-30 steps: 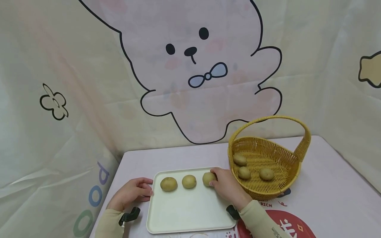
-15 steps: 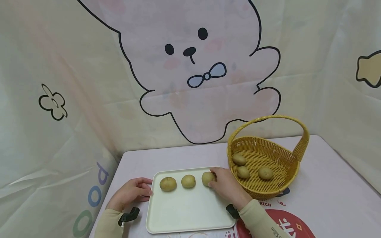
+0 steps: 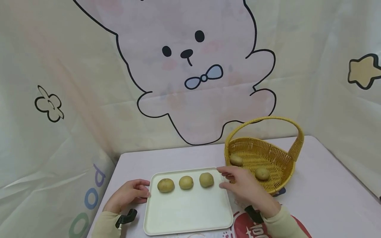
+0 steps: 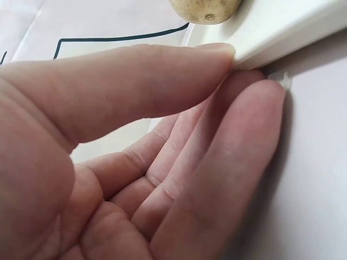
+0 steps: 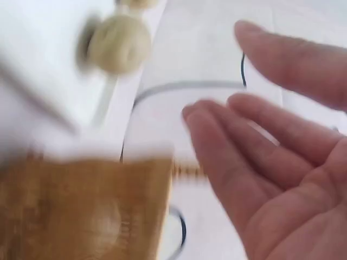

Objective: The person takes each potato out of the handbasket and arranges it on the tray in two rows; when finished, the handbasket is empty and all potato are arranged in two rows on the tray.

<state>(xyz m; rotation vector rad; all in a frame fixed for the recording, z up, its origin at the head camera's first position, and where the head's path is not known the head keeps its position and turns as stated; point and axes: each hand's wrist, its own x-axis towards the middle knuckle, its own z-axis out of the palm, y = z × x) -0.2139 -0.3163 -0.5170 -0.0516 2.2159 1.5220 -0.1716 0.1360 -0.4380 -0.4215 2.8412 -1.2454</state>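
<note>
A cream tray [image 3: 187, 211] lies on the table with three potatoes in a row along its far side: a left potato [image 3: 165, 185], a middle potato [image 3: 186, 182] and a right potato [image 3: 206, 179]. At the tray's left edge, my left hand [image 3: 126, 195] pinches the rim, thumb on top and fingers beneath in the left wrist view. My right hand [image 3: 247, 185] hovers between the tray's right edge and the yellow wicker basket [image 3: 262, 145], fingers parted, holding nothing. Two basket potatoes show, one at the left wall [image 3: 236, 160] and one farther right [image 3: 262, 173]; the hand covers part of the basket.
The basket stands upright behind and right of the tray, its tall handle [image 3: 268, 118] arching overhead. The pale table [image 3: 315, 175] meets a cloth backdrop [image 3: 119, 132] at its far edge. A red print [image 3: 250, 228] shows on the tabletop near the right forearm.
My right hand has let go of the right potato, which stays on the tray, and moved right toward the basket, now hiding one basket potato. My left hand keeps its place at the rim.
</note>
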